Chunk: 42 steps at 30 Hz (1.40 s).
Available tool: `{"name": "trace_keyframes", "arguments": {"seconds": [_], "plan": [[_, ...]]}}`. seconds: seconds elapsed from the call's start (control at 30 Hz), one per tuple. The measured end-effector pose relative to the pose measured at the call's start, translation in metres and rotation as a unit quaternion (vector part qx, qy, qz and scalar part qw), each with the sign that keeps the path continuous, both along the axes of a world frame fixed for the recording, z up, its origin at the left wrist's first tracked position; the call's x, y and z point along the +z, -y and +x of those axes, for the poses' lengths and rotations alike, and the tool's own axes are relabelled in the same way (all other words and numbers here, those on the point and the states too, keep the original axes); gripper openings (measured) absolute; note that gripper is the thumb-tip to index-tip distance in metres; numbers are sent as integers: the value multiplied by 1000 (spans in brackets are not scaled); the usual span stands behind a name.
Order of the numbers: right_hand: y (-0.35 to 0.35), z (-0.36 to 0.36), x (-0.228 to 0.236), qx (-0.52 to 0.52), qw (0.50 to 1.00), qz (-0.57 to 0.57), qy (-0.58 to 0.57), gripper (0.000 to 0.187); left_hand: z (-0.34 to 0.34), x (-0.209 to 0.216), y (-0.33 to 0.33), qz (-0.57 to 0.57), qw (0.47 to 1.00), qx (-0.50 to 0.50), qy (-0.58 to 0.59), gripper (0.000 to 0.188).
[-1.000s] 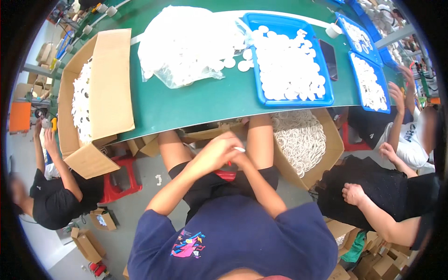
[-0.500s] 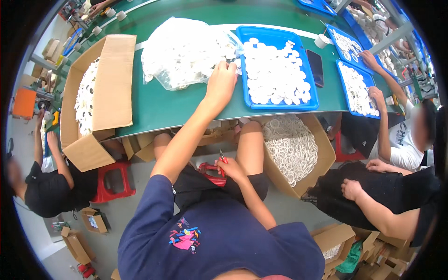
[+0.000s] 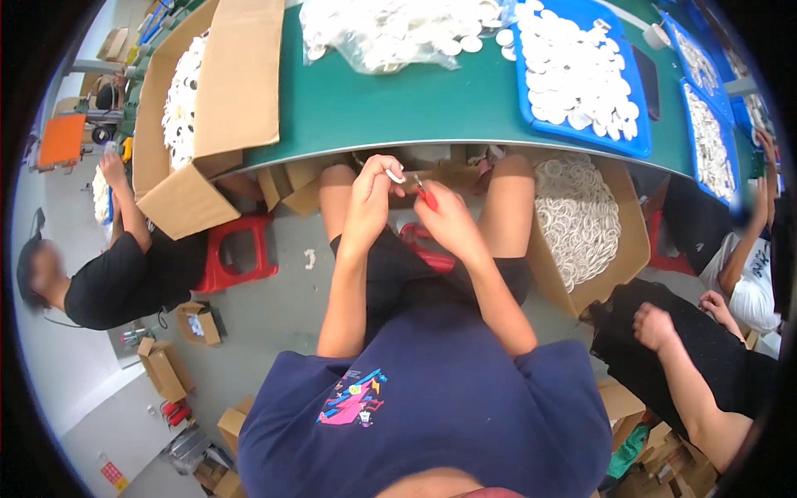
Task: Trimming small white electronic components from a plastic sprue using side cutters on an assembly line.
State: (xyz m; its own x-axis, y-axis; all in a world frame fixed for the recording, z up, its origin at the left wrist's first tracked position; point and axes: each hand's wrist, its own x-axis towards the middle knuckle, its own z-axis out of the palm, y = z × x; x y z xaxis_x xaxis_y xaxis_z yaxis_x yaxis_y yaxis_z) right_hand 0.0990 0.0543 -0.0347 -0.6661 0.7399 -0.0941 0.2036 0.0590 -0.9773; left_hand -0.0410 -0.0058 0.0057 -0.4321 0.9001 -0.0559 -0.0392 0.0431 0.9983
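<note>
Left hand (image 3: pixel 370 197) pinches small, white, plastic-looking round piece (image 3: pixel 396 177); just right of piece, right hand (image 3: pixel 449 219) grasps red-handled metal-tipped pliers (image 3: pixel 427 197), tips nearest it.

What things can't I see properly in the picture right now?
In the head view:
- White piece: partly covered by the left hand.
- Red-handled tool: handles mostly hidden inside the right hand; its tip is too small to tell.
- Plastic bag: top cut off by the upper edge.
</note>
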Motion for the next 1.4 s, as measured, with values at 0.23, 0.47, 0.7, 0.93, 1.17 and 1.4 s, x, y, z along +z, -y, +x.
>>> {"name": "trace_keyframes", "arguments": {"seconds": [0.23, 0.47, 0.7, 0.93, 1.17, 1.4], "plan": [[12, -19, -3, 47, 995, 59, 72, 18, -13, -32, 15, 16, 991, 20, 128, 21], [9, -20, -17, 31, 990, 73, 118, 19, -12, -50, 10, -25, 993, 11, 117, 18], [-7, -33, -52, 36, 978, 26, 206, 22, -22, -84, -11, -110, 993, -7, 46, 24], [-73, -93, -185, 90, 949, -168, 251, 31, -78, -219, -75, -256, 944, -19, -206, 28], [-50, -62, -188, 36, 925, -367, 93, 33, -92, -206, -79, -216, 939, -103, -247, 30], [16, 38, -132, -25, 938, -343, -32, 28, 59, 24, -83, -50, 906, -361, -215, 17]]}}
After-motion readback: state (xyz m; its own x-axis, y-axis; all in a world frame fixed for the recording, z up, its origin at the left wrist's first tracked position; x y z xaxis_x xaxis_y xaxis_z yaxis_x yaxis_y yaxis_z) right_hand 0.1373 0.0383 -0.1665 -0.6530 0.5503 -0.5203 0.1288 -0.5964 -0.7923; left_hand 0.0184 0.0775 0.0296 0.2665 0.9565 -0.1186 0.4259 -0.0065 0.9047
